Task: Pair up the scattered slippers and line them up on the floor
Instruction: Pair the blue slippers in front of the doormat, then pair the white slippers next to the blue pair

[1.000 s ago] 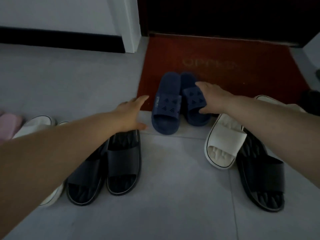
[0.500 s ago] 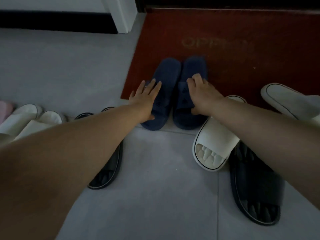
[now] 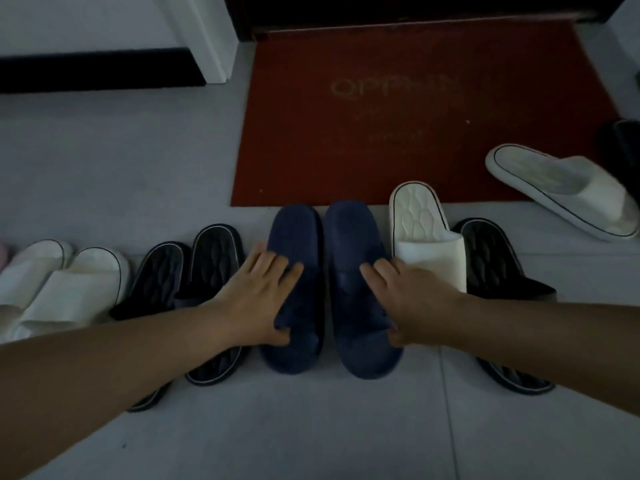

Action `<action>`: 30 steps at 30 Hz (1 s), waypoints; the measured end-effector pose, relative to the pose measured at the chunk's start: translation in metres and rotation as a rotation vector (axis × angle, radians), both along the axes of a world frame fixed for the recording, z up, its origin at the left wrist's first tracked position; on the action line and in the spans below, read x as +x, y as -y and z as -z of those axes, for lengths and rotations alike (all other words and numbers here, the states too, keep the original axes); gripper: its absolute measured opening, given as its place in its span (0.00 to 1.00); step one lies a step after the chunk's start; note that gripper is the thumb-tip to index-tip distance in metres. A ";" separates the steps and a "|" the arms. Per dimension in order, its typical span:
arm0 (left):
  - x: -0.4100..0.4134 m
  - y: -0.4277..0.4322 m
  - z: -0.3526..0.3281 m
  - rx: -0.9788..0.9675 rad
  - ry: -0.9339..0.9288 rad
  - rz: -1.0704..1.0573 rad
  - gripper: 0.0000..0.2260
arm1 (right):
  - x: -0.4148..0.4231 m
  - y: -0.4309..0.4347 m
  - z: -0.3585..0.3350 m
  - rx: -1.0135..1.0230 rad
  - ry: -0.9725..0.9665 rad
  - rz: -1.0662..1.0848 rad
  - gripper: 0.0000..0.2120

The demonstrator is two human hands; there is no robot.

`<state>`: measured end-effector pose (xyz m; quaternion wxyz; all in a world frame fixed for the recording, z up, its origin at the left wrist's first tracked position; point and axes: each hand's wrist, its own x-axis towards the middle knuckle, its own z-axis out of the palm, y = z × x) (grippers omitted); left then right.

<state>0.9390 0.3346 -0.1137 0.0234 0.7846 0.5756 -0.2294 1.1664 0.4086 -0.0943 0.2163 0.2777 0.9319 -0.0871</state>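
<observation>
Both hands are on the navy pair: the left hand (image 3: pixel 261 296) lies spread over the strap of the left navy slipper (image 3: pixel 294 289), thumb hooked at its near inner side, and the right hand (image 3: pixel 412 299) grips the strap of the right navy slipper (image 3: pixel 360 289) in the same manner.

Change noted: a second ago this pair sat with its far ends on the red mat (image 3: pixel 398 109). It now lies wholly on the floor (image 3: pixel 311 427), just clear of the mat's near edge, side by side with a narrow gap between the two.

Row status, left to right along the floor: white pair (image 3: pixel 65 282), black pair (image 3: pixel 194 289), navy pair. The navy pair stands just beside the black pair and roughly level with it. Judgement: the third pair is now in line, and release is the likely next step.

Outstanding items: one white slipper (image 3: pixel 426 237) lies just beside the right navy slipper, touching a single black slipper (image 3: pixel 495 271) that runs under the right forearm. A second white slipper (image 3: pixel 561 195) lies tilted at the mat's right edge, well apart from its mate. A dark shape at the right edge of view may be another slipper; too dim to confirm.

Containers: none in view.
</observation>
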 end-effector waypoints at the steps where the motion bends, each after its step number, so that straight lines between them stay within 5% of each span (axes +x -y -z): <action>1: -0.002 0.007 0.001 0.029 0.011 0.025 0.45 | 0.001 0.002 0.000 0.003 0.022 0.006 0.47; 7: -0.009 0.018 -0.008 0.067 0.013 0.029 0.45 | -0.010 0.020 0.005 0.014 0.148 0.022 0.50; 18: 0.021 0.002 -0.027 -0.162 0.009 -0.134 0.45 | 0.010 0.014 -0.007 0.002 0.090 -0.088 0.47; 21: 0.043 -0.020 -0.038 -0.165 0.168 -0.143 0.45 | 0.059 -0.028 -0.038 0.037 -0.001 0.048 0.39; 26: 0.115 -0.069 -0.043 -0.208 0.511 -0.130 0.40 | 0.166 -0.071 -0.064 -0.093 0.034 0.551 0.44; 30: 0.166 -0.097 -0.028 -0.230 0.676 -0.162 0.39 | 0.196 -0.055 -0.031 -0.238 -0.041 0.640 0.46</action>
